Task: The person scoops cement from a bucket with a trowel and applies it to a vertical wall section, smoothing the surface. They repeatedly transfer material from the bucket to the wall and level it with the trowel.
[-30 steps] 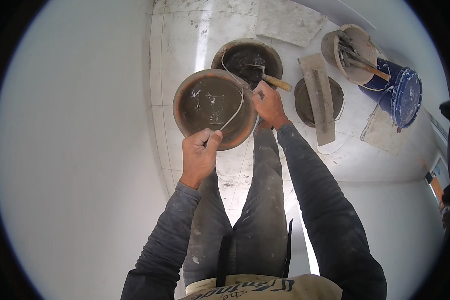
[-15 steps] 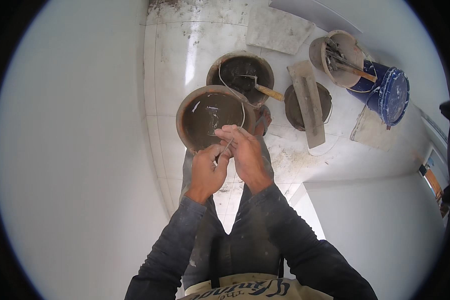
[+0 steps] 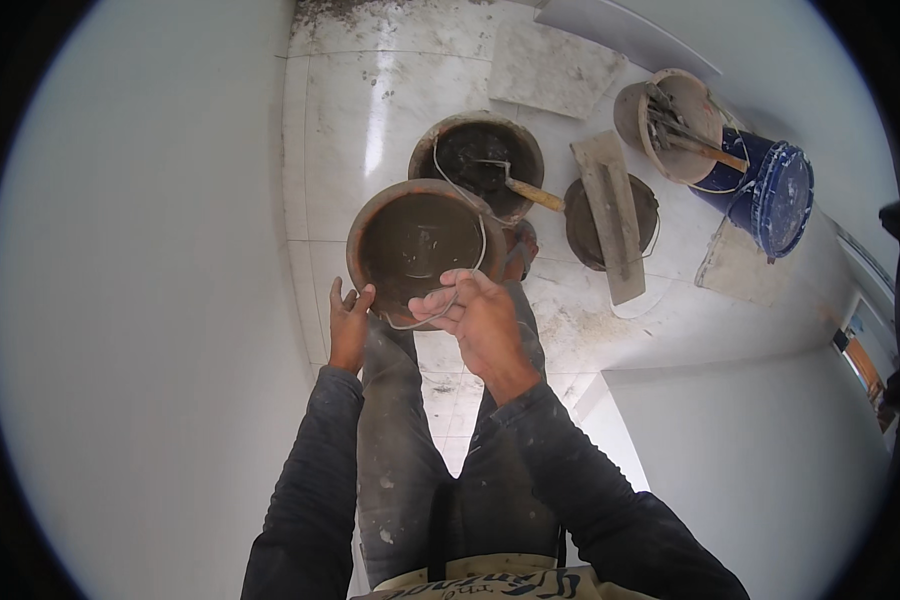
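Observation:
Just in front of my legs is a bucket [image 3: 354, 240] of greyish-brown liquid. My right hand [image 3: 485, 330] is closed on its thin wire handle [image 3: 484, 240], the palm turned partly up. At the left side of the rim, my left hand [image 3: 349, 325] has its thumb and fingers apart; whether it touches the bucket is unclear. Directly behind stands a second bucket [image 3: 480, 117] with dark wet mix inside. A trowel [image 3: 535, 194] with a yellowish handle rests across that one's right rim.
To the right, a long flat plastering board [image 3: 610, 215] lies across a dark round bucket [image 3: 580, 240]. Farther right, a tool-filled bucket [image 3: 635, 120] meets a blue lidded bucket [image 3: 785, 200]. A pale slab [image 3: 555, 70] lies at the back; a wall [image 3: 150, 300] rises close on my left.
My left hand has let go of the wire handle and moved left to the bucket's rim. My right hand still holds the handle, slightly lower in view.

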A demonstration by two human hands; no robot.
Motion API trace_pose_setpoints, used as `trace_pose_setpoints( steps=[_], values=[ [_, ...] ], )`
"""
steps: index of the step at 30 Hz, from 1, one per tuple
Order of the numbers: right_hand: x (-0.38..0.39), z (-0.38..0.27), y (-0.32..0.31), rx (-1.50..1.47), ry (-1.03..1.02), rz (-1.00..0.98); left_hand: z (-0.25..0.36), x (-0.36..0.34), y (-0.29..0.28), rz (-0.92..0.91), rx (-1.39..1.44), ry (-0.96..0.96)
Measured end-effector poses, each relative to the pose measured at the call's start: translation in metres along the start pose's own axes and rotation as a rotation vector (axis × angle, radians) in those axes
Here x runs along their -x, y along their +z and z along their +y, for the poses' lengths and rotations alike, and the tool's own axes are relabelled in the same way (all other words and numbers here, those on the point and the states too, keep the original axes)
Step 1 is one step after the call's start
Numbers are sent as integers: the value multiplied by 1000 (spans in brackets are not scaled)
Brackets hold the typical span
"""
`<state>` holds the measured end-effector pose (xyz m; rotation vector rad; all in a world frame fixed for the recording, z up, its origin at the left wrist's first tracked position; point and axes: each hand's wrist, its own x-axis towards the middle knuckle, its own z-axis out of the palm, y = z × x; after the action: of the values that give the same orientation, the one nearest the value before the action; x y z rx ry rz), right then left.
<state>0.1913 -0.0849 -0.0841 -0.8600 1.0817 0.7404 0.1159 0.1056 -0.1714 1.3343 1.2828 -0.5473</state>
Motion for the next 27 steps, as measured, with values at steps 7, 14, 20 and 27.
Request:
trace_pose_setpoints(
  steps=[7, 14, 20, 27],
  values=[
    [-1, -2, -13, 22, -38, -64, -40, -22, 10, -157, 27, 46],
    [2, -23, -22, 77, 7, -96, -62, 11, 17, -30, 59, 80],
    [-9, -19, -22, 72, 71, -136, -74, 23, 20, 15, 110, 100],
    [-43, -19, -53, 407, 121, -193, -92, -2, 15, 52, 17, -28]
  ],
)
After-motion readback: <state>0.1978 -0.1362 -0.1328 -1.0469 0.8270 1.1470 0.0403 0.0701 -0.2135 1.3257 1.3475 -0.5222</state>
